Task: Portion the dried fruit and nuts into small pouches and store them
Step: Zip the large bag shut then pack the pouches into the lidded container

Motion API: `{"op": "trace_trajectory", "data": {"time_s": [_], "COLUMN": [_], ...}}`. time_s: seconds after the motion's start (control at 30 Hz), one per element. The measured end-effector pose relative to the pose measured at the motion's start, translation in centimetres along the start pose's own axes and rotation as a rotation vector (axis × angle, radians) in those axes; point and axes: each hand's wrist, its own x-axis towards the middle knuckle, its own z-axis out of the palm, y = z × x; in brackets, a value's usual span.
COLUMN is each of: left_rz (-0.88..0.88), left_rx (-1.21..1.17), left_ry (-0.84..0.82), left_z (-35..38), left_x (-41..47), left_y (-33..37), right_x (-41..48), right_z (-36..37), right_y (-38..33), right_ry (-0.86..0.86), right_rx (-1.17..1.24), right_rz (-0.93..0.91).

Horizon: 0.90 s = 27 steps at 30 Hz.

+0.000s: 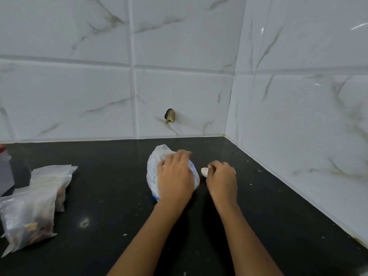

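A white plastic bag with blue print [154, 168] lies on the black counter [111, 186] near the back corner. My left hand [175, 176] lies on top of it with fingers curled over the plastic. Just to its right, my right hand [222, 179] pinches a small white piece [204, 171] between thumb and fingers, low over the counter. Two clear pouches with dried fruit and nuts sit at the left: one [29, 220] near the front, another [52, 182] behind it.
White marbled tile walls meet in a corner at the back right. A hole in the tile [169, 115] shows above the bag. A grey container with a red top [5, 168] stands at the far left edge. White crumbs dot the counter.
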Motion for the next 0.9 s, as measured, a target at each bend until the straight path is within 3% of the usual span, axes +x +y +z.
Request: {"op": "trace_trajectory", "data": {"time_s": [0.13, 0.23, 0.3, 0.4, 0.5, 0.6, 0.7, 0.83, 0.9], "left_rz": [-0.393, -0.664, -0.768, -0.741, -0.687, -0.664, -0.632, -0.671, -0.723], "left_rx": [-0.089, -0.342, -0.522, -0.681, -0.724, -0.704, -0.603, -0.550, -0.588], "left_ry": [-0.023, -0.271, -0.376, -0.364, -0.302, -0.239, -0.217, -0.122, -0.065], "left_z": [-2.6, -3.1, -2.7, -2.6, -3.3, -3.7, -3.7, -3.8, -4.0], "left_x": [-0.3, 0.0, 0.1, -0.1, -0.3, -0.1, 0.0, 0.1, 0.3], "left_y": [-4.3, -6.6, -7.3, -7.6, -8.0, -8.7, -9.3, -10.0, -10.1], "right_x": [-1.4, -2.3, -2.3, -2.0, -1.2, 0.2, 0.8, 0.8, 0.5], "right_z": [0.4, 0.9, 1.0, 1.2, 0.6, 0.5, 1.5, 3.2, 4.1], "right_y": [-1.7, -2.6, -3.0, -3.8, -4.5, -5.1, -5.5, -5.2, -5.0], "right_ry": [-0.148, -0.205, -0.229, -0.332, -0.641, -0.818, -0.852, -0.751, -0.643], "right_rx": [-0.145, -0.198, -0.089, 0.521, 1.189, 1.258, 1.299, 1.386, 1.263], "right_rz": [-0.043, -0.031, -0.002, 0.183, 0.554, 0.668, 0.706, 0.639, 0.537]}}
